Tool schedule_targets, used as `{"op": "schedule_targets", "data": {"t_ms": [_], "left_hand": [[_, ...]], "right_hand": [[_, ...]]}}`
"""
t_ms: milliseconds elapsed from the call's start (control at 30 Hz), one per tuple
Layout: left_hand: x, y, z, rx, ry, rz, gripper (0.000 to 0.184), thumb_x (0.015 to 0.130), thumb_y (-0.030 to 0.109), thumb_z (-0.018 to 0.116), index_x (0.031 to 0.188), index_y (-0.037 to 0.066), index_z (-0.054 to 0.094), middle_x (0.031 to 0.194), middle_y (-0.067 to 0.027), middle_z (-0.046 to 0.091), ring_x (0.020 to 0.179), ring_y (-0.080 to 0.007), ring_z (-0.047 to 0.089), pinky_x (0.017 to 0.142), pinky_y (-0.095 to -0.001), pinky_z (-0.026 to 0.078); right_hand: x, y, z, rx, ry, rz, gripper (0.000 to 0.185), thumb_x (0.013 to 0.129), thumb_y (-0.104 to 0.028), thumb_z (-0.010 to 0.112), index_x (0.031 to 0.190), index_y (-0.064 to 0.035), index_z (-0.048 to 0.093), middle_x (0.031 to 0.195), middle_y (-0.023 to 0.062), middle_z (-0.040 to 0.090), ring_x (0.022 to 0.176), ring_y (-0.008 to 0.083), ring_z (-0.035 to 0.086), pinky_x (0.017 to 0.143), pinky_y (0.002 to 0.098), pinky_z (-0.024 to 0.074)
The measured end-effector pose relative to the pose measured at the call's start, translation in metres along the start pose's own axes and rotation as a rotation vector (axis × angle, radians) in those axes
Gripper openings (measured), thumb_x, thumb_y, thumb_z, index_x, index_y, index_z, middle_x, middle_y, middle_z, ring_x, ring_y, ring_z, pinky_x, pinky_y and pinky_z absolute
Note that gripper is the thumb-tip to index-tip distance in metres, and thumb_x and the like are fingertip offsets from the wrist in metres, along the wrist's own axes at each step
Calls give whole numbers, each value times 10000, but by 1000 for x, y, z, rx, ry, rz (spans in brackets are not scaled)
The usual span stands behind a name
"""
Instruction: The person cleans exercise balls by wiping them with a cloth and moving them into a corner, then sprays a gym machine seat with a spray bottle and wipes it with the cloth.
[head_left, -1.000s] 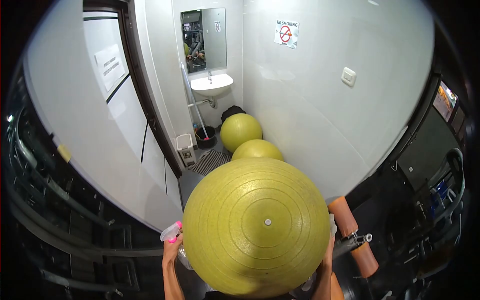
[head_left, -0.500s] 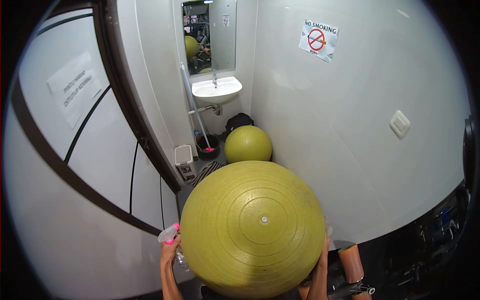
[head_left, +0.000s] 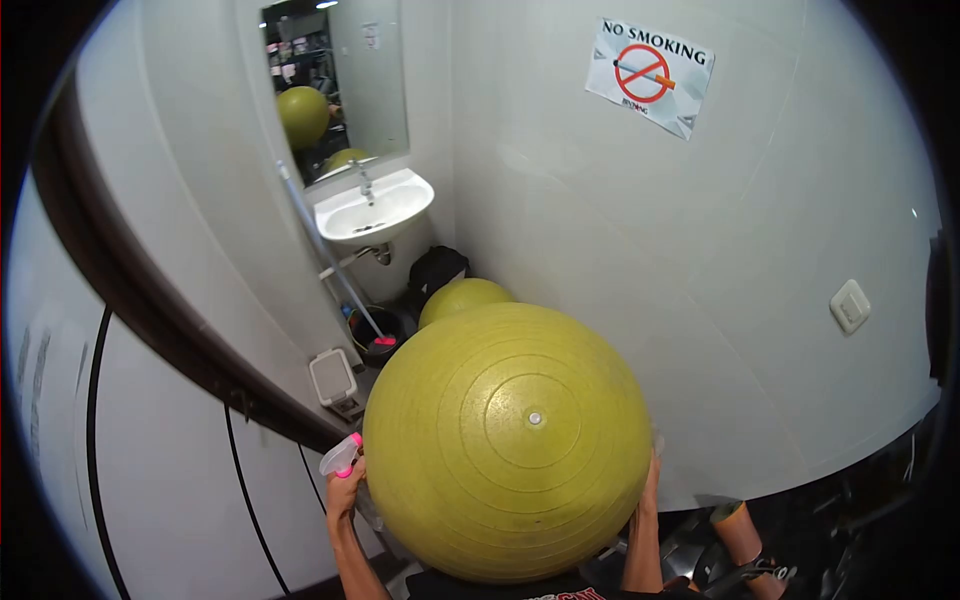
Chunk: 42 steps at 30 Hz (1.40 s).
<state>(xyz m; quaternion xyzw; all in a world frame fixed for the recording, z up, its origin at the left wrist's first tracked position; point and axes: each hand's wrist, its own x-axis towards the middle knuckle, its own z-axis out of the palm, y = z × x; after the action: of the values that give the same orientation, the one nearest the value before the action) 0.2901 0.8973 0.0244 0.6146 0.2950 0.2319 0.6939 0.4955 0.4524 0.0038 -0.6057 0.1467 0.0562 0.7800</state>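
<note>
A large yellow-green exercise ball (head_left: 510, 440) is held in front of my body, between both hands. At its left side my left hand (head_left: 345, 488) is closed round a clear spray bottle with a pink and white trigger head (head_left: 342, 456), and it presses on the ball. My right hand (head_left: 648, 490) lies against the ball's right side; its fingers are mostly hidden behind the ball, with something whitish beside them that I cannot make out. Another yellow-green ball (head_left: 465, 299) rests on the floor beyond, partly covered by the large one.
A white sink (head_left: 375, 207) hangs below a mirror (head_left: 372, 100). Under it stand a black bucket with a mop (head_left: 318, 235), a black bag (head_left: 437, 268) and a lidded bin (head_left: 332, 378). The door frame (head_left: 150, 290) runs along my left; orange rollers (head_left: 738, 532) are at lower right.
The view has moved forward into the corner, closer to the sink and wall, with the large ball still between my hands. The held ball now covers more of the floor and the balls behind it.
</note>
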Motion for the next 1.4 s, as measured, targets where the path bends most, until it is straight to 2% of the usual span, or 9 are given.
{"op": "schedule_targets", "data": {"t_ms": [433, 600, 767, 867, 1100, 1200, 1300, 1333, 1400], "left_hand": [[242, 17, 92, 141, -279, 62, 286, 869, 216, 685, 1079, 36, 613, 748, 37, 554, 651, -67, 505, 581, -231, 405], [315, 16, 124, 220, -337, -82, 377, 853, 210, 697, 1161, 19, 595, 888, 3, 620, 763, -88, 557, 689, -246, 448], [398, 18, 153, 258, -471, -163, 454, 840, 240, 701, 1207, 5, 573, 1114, -53, 611, 1015, -155, 567, 914, -299, 424], [456, 11, 171, 320, -533, -129, 467, 847, 259, 690, 1219, 5, 564, 1121, -55, 609, 1033, -162, 560, 930, -307, 412], [602, -10, 227, 429, -746, -250, 473, 874, 262, 661, 1244, -7, 543, 1149, -70, 608, 1038, -171, 566, 925, -302, 421], [659, -78, 250, 474, -903, -217, 469, 891, 269, 641, 1260, 0, 535, 1160, -74, 612, 1034, -167, 573, 911, -311, 436], [691, -123, 271, 521, -1005, -172, 441, 872, 275, 663, 1229, 38, 556, 998, -11, 633, 795, -97, 599, 624, -249, 501], [692, -125, 277, 520, -1017, -175, 441, 872, 275, 663, 1229, 38, 556, 998, -11, 633, 795, -97, 599, 624, -249, 501], [686, -123, 288, 468, -880, -280, 391, 861, 247, 678, 1184, 51, 578, 916, 8, 622, 665, -70, 570, 479, -219, 467]], "right_hand": [[102, 50, 51, 113, 287, -50, 549, 949, -361, 472, 1384, -41, 376, 1274, 96, 504, 1080, 211, 532, 893, 328, 438], [117, 52, 83, 201, 401, -8, 523, 953, -340, 470, 1369, -36, 384, 1277, 104, 502, 1096, 218, 529, 899, 328, 441], [137, 63, 139, 210, 578, -53, 500, 963, -301, 463, 1374, -32, 371, 1272, 103, 507, 1109, 215, 529, 909, 331, 441], [154, 70, 170, 212, 646, 35, 487, 976, -266, 447, 1389, -25, 356, 1313, 116, 494, 1151, 217, 515, 943, 328, 425], [211, 113, 255, 232, 803, -105, 474, 957, -196, 440, 1382, -5, 352, 1312, 135, 488, 1172, 235, 496, 961, 335, 408], [236, 144, 265, 227, 963, -51, 513, 947, -153, 456, 1414, -7, 301, 1354, 151, 465, 1233, 263, 466, 1009, 352, 379], [272, 215, 255, 194, 1112, -20, 548, 924, -166, 512, 1404, -4, 304, 1341, 150, 469, 1224, 277, 471, 1009, 359, 375], [274, 229, 247, 153, 1150, -59, 568, 913, -175, 538, 1401, -2, 302, 1337, 151, 469, 1218, 284, 474, 1008, 362, 374], [279, 220, 228, 82, 1199, -8, 554, 910, -189, 553, 1380, 5, 333, 1321, 155, 483, 1207, 286, 482, 1007, 361, 374]]}}
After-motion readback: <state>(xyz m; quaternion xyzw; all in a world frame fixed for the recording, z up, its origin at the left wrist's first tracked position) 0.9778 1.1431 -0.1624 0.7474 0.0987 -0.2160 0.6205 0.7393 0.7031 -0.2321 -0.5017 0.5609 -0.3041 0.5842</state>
